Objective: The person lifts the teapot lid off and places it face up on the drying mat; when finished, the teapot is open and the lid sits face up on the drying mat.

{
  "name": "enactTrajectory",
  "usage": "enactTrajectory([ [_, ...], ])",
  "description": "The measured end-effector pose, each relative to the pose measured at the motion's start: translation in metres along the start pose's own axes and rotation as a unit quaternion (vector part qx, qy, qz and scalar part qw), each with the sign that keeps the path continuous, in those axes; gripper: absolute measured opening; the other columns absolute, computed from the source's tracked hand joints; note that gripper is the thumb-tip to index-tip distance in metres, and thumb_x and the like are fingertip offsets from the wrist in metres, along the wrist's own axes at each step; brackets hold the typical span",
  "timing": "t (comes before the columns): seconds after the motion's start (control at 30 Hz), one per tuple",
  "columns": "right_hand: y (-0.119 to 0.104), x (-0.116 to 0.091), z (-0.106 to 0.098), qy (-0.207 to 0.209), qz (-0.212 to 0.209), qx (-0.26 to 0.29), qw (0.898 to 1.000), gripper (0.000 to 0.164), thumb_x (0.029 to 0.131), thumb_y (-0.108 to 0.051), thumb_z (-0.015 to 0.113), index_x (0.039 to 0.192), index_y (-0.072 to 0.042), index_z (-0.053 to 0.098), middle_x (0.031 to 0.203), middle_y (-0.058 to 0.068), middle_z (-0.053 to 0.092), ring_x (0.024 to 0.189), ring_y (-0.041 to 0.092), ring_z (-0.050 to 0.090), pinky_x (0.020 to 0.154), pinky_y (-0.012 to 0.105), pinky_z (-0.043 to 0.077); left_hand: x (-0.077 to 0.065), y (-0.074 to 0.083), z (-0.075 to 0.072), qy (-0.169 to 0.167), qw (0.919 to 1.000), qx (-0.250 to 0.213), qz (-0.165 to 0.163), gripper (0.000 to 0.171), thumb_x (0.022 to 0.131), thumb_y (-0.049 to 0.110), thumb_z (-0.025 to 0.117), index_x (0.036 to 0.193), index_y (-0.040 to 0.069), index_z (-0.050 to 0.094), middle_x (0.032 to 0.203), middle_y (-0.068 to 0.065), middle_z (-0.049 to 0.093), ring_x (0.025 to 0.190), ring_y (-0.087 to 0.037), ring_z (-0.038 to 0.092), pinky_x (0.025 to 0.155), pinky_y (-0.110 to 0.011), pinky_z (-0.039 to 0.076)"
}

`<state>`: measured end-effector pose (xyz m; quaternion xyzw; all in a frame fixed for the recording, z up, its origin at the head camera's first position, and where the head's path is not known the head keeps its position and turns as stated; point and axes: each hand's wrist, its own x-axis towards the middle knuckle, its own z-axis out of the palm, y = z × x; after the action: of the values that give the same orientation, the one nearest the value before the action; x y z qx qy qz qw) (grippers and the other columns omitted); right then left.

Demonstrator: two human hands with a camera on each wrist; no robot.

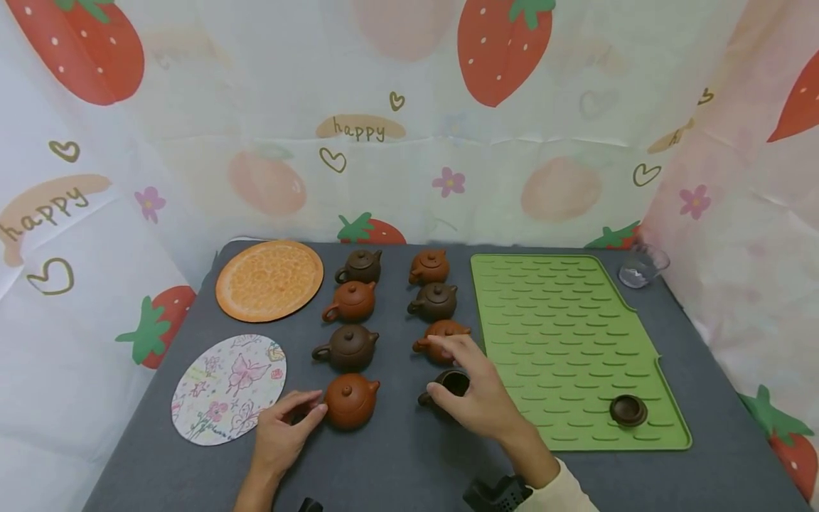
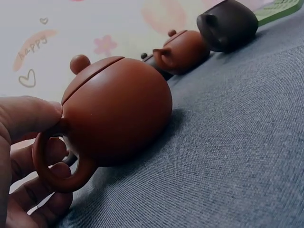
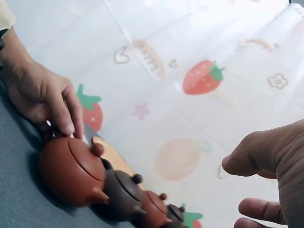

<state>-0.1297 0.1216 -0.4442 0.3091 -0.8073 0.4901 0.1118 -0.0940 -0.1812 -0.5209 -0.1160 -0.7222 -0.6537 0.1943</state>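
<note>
At the front of the left row stands a reddish-brown teapot (image 1: 350,402), its lid on and its spout towards the right. My left hand (image 1: 284,430) holds its handle (image 2: 78,178), thumb on top and fingers curled behind. My right hand (image 1: 476,391) hovers over a dark brown teapot (image 1: 456,382) whose top is uncovered; the hand hides part of it. In the right wrist view the thumb and fingers (image 3: 260,209) are spread with nothing between them. A small dark round lid (image 1: 628,410) lies on the green mat (image 1: 550,341).
Behind both hands, lidded teapots (image 1: 348,347) in reddish and dark brown stand in two rows. On the left lie a butterfly-patterned round mat (image 1: 230,387) and an orange round mat (image 1: 269,281). A clear glass pitcher (image 1: 642,267) stands at the back right. Printed cloth (image 1: 409,178) surrounds the table.
</note>
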Motion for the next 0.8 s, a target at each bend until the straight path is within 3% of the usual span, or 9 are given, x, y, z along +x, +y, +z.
enactTrajectory([
  [0.17, 0.003, 0.007, 0.017, -0.02, -0.015, 0.011, 1.0, 0.06, 0.084, -0.001, 0.072, 0.139, -0.012, 0.051, 0.122, 0.006, 0.052, 0.104, 0.018, 0.051, 0.086, 0.038, 0.044, -0.001, 0.002, 0.0, 0.004, 0.9999, 0.002, -0.009, 0.019, 0.073, -0.025, 0.069, 0.09, -0.018, 0.067, 0.079, -0.024, 0.064, 0.074, -0.012, 0.062, 0.068, -0.019, 0.05],
  [0.4, 0.002, 0.018, 0.042, -0.045, -0.003, 0.024, 0.999, 0.058, 0.085, -0.007, 0.073, 0.138, -0.015, 0.052, 0.121, 0.0, 0.053, 0.108, 0.016, 0.052, 0.086, 0.037, 0.045, -0.001, 0.0, -0.002, 0.002, 0.9994, 0.017, -0.031, 0.014, 0.075, -0.02, 0.072, 0.088, -0.014, 0.071, 0.079, -0.022, 0.066, 0.078, -0.013, 0.063, 0.073, -0.021, 0.049],
  [0.63, 0.0, 0.026, 0.069, -0.064, 0.002, 0.023, 0.998, 0.053, 0.085, -0.007, 0.074, 0.135, -0.014, 0.055, 0.109, 0.0, 0.055, 0.098, 0.018, 0.053, 0.082, 0.037, 0.046, -0.004, -0.027, -0.005, 0.018, 0.9997, 0.014, -0.012, 0.018, 0.073, -0.021, 0.073, 0.087, -0.01, 0.073, 0.079, -0.019, 0.067, 0.078, -0.014, 0.063, 0.073, -0.021, 0.049],
  [0.8, 0.002, 0.03, 0.086, -0.088, 0.006, -0.002, 0.996, 0.047, 0.087, -0.012, 0.074, 0.132, -0.011, 0.058, 0.1, 0.004, 0.057, 0.089, 0.023, 0.052, 0.075, 0.034, 0.043, -0.006, -0.03, -0.005, 0.012, 0.9999, -0.002, -0.009, 0.018, 0.074, -0.019, 0.073, 0.089, -0.009, 0.073, 0.081, -0.02, 0.067, 0.08, -0.015, 0.063, 0.074, -0.021, 0.049],
])
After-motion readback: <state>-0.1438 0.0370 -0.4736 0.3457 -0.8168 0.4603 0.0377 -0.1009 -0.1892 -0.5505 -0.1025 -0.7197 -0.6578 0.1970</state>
